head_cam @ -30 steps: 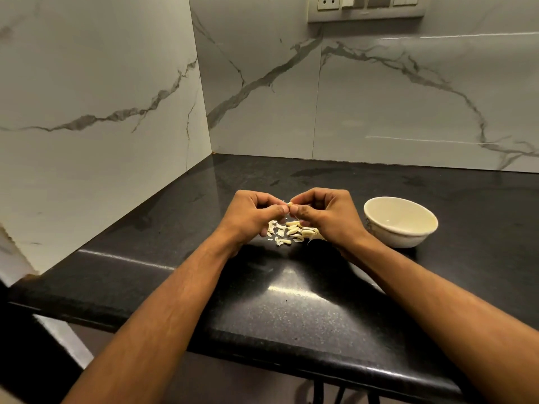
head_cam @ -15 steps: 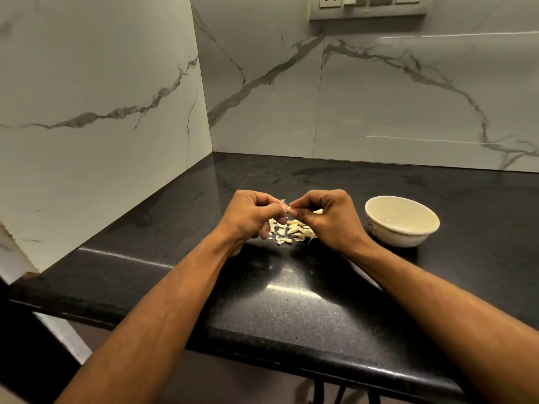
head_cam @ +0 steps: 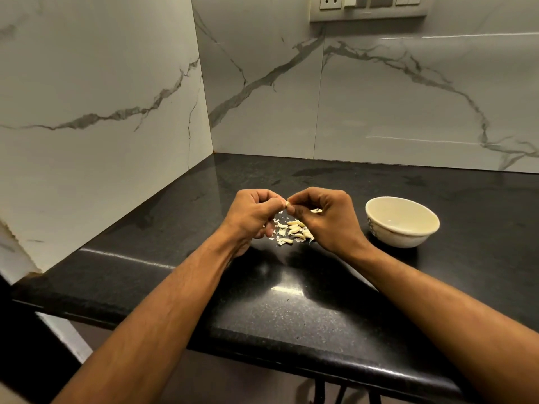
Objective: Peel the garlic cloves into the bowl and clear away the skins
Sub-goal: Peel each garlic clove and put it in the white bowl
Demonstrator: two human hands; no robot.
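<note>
1. Both hands are up together over the desk (head_cam: 291, 310). Left hand (head_cam: 253, 215) and right hand (head_cam: 326, 217) pinch one clove (head_cam: 288, 204) between the fingertips, fingers curled on both.
2. Right hand seems to also tuck a pale piece (head_cam: 316, 211) under its fingers; clove or skin, can't tell.
3. Pile (head_cam: 291, 231) of cloves and skins sits on the desk directly below and between the hands, mixed together.
4. Bowl (head_cam: 376, 212) is just right of the right hand, apart from it. Inside looks empty from this angle.
5. My read: mid-peel, early in the task, nothing visibly in the bowl.
6. Risks:
   - Clove is small and the grip is fingertip-only. It could pop out and land back in the pile or skid off on the glossy desk.
   - Skins drop onto unpeeled cloves, so sorting gets harder and a skin may ride into the bowl.
   - Light flakes scatter easily; a wrist sweep toward the bowl could push them around or nudge the bowl.
7. Writing: none readable. Bowl has a dark pattern on its side, no text. Socket plate (head_cam: 369, 7) on the wall above, no legible marks.
</note>
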